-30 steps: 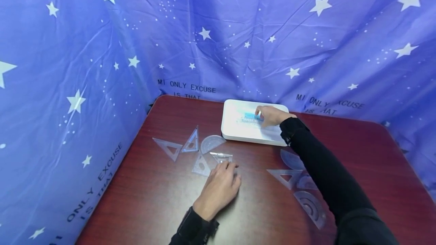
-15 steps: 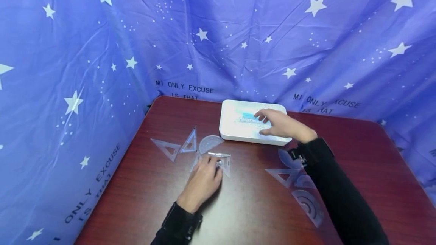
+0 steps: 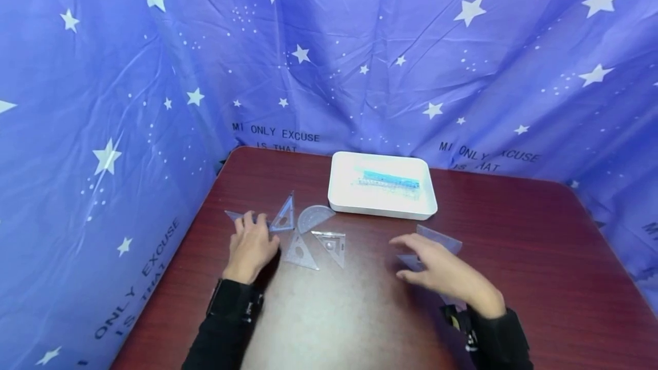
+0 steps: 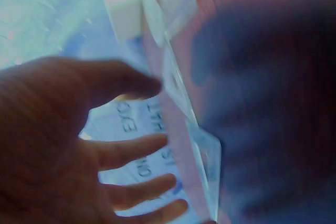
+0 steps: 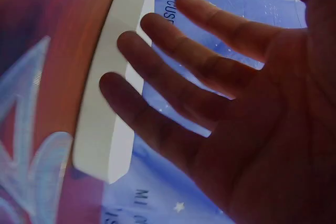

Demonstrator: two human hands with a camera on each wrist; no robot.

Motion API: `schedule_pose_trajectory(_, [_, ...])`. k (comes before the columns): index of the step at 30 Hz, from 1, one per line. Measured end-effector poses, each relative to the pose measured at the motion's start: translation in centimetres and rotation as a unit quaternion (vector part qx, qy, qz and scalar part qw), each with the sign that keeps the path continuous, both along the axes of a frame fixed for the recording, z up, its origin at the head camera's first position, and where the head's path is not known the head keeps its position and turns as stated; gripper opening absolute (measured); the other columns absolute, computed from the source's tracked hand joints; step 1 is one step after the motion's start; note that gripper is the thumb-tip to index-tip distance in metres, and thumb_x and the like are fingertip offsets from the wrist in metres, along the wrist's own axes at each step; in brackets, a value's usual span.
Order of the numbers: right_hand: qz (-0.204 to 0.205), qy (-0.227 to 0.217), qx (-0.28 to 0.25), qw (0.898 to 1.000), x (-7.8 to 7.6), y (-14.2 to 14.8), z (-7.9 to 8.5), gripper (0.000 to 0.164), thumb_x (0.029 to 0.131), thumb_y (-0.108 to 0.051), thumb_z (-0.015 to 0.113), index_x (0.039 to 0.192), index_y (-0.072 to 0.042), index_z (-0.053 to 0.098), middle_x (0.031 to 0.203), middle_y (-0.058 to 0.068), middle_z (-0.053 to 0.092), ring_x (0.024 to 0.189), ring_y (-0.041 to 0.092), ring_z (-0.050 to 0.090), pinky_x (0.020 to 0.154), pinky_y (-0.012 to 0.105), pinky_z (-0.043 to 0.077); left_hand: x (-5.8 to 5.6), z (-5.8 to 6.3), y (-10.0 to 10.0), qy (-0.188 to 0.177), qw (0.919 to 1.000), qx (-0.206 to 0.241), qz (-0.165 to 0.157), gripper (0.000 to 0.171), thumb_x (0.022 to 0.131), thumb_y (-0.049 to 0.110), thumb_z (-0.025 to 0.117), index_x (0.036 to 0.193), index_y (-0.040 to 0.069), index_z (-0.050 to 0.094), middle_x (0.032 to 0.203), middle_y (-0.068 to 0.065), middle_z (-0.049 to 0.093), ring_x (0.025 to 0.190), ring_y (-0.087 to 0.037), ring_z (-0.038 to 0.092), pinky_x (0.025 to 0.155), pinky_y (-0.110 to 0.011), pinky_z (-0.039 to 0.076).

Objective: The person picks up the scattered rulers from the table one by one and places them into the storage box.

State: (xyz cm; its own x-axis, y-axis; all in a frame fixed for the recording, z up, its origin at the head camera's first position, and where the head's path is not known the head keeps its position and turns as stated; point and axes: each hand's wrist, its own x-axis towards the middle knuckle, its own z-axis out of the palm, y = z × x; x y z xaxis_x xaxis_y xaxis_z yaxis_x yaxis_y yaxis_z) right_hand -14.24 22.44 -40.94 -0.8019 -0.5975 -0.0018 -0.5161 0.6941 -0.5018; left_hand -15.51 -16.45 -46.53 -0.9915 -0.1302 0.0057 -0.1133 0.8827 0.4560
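My left hand (image 3: 252, 247) hovers over the leftmost clear set square (image 3: 232, 215), covering most of it. In the left wrist view its fingers (image 4: 136, 148) are parted, with nothing between them. To its right lie a bluish set square (image 3: 284, 214), a clear protractor (image 3: 315, 218) and two more set squares, one being the small triangle (image 3: 334, 246) with a knob. My right hand (image 3: 447, 270) is above the right-hand group, fingers spread and holding nothing. Beneath it show a protractor (image 3: 442, 238) and a set square (image 5: 31, 85), partly hidden by the hand.
At the back of the dark red table (image 3: 524, 227) stands a shallow white tray (image 3: 382, 210). Inside it lie a blue ruler (image 3: 392, 179) and clear ruler-like strips. A purple star-printed curtain (image 3: 334, 73) hangs behind and along the left side.
My left hand has moved left, from beside the small knobbed set square to the leftmost one. My right hand has left the tray and come back toward me over the right-hand group.
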Motion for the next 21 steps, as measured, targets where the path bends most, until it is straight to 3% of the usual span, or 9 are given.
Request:
schedule_pose_trajectory(3, [-0.008, -0.008, -0.009, 1.0, 1.4, 0.5, -0.8, 0.055, 0.093, -0.022, 0.085, 0.141, -0.004, 0.064, 0.134, 0.012, 0.071, 0.119, 0.032, 0.07, 0.098, 0.048, 0.059, -0.5, 0.0, -1.4, -0.049, 0.9985, -0.018, -0.013, 0.067, 0.093, 0.02, 0.072, 0.153, -0.001, 0.051, 0.162, -0.034, 0.036, 0.15, -0.056, 0.031, 0.105, -0.075, 0.046])
schedule_pose_trajectory(6, [-0.016, -0.009, -0.014, 1.0, 2.1, 1.1, -1.1, 0.054, 0.093, -0.023, 0.085, 0.14, -0.005, 0.065, 0.133, 0.01, 0.071, 0.117, 0.031, 0.071, 0.096, 0.046, 0.06, -1.0, -0.4, -2.7, -0.062, 0.9969, -0.026, -0.041, 0.068, 0.09, 0.017, 0.072, 0.154, 0.003, 0.053, 0.164, -0.034, 0.035, 0.152, -0.057, 0.029, 0.104, -0.077, 0.046])
schedule_pose_trajectory(9, [-0.031, -0.01, -0.016, 0.999, 2.5, 1.5, -1.2, 0.054, 0.093, -0.024, 0.085, 0.14, -0.008, 0.065, 0.134, 0.008, 0.071, 0.118, 0.031, 0.071, 0.096, 0.046, 0.06, -1.8, -1.8, -4.0, -0.027, 0.9966, -0.041, -0.067, 0.067, 0.082, 0.015, 0.075, 0.147, 0.005, 0.061, 0.154, -0.031, 0.05, 0.144, -0.053, 0.042, 0.095, -0.077, 0.052])
schedule_pose_trajectory(12, [-0.042, -0.012, -0.017, 0.999, 2.5, 1.9, -1.2, 0.053, 0.093, -0.024, 0.085, 0.141, -0.009, 0.066, 0.135, 0.008, 0.071, 0.119, 0.032, 0.071, 0.096, 0.047, 0.06, -3.1, -4.2, -5.1, 0.022, 0.9939, -0.064, -0.087, 0.062, 0.077, 0.009, 0.076, 0.138, 0.005, 0.065, 0.136, -0.027, 0.062, 0.128, -0.049, 0.056, 0.08, -0.073, 0.057])
schedule_pose_trajectory(16, [-0.046, -0.01, -0.021, 0.999, 2.5, 2.2, -1.4, 0.053, 0.093, -0.022, 0.086, 0.14, -0.008, 0.066, 0.134, 0.008, 0.071, 0.118, 0.032, 0.071, 0.096, 0.047, 0.06, -4.5, -6.7, -5.7, 0.078, 0.9872, -0.093, -0.104, 0.055, 0.074, -0.002, 0.072, 0.128, 0.002, 0.065, 0.119, -0.026, 0.066, 0.109, -0.049, 0.062, 0.064, -0.067, 0.057])
schedule_pose_trajectory(18, [-0.046, -0.008, -0.022, 0.999, 2.5, 2.3, -1.6, 0.053, 0.093, -0.023, 0.086, 0.139, -0.008, 0.066, 0.134, 0.008, 0.071, 0.117, 0.031, 0.072, 0.096, 0.046, 0.06, -4.7, -6.9, -5.6, 0.09, 0.9847, -0.106, -0.105, 0.051, 0.073, -0.006, 0.071, 0.124, 0.0, 0.065, 0.113, -0.026, 0.067, 0.103, -0.049, 0.062, 0.06, -0.064, 0.057])
schedule_pose_trajectory(21, [-0.046, -0.011, -0.022, 0.999, 2.5, 2.5, -1.7, 0.053, 0.092, -0.025, 0.086, 0.139, -0.009, 0.066, 0.134, 0.008, 0.071, 0.117, 0.031, 0.072, 0.095, 0.046, 0.061, -4.3, -6.0, -5.0, 0.1, 0.9832, -0.116, -0.099, 0.045, 0.072, -0.007, 0.071, 0.117, -0.002, 0.066, 0.109, -0.025, 0.067, 0.1, -0.048, 0.063, 0.06, -0.063, 0.057])
